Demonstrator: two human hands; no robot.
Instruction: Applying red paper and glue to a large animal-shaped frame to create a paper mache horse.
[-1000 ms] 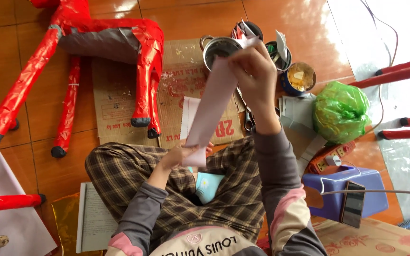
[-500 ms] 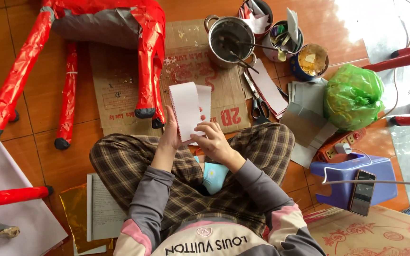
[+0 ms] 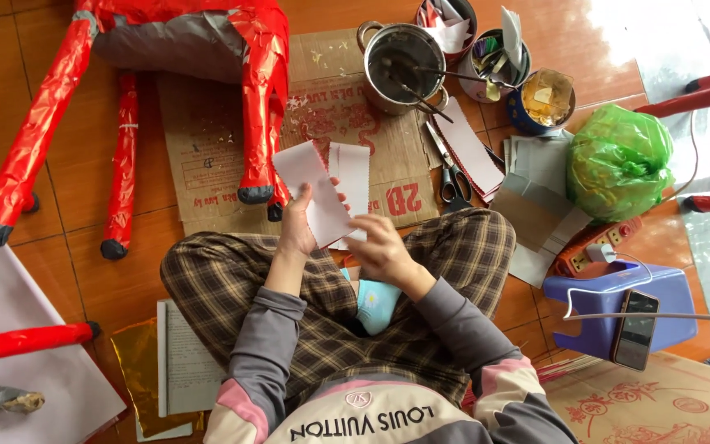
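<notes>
We sit cross-legged on the orange tiled floor (image 3: 59,90), holding the work over our lap. Our left hand (image 3: 299,224) keeps a closed grip on the lower part of a white paper strip with a thin red edge (image 3: 314,193), thumb across its face, and the strip stands up and leans left above the flattened brown cardboard sheet (image 3: 207,148). Our right hand (image 3: 381,251) pinches a second white paper strip (image 3: 350,177) near its bottom edge, fingers closed on it; the two strips overlap just above the hands. Just left of the paper stands the red-wrapped leg of a large red paper-covered animal frame (image 3: 258,99). Beyond lie black-handled scissors (image 3: 452,182) and a steel pot with tools in it (image 3: 404,66); a crumpled green plastic bag (image 3: 618,160) sits to the right. Risks, as we judge them: the strips are thin and held only at one end, so they could fold or slip out of line, a firm pinch could crease them, and a wide sweep could catch the red leg.
</notes>
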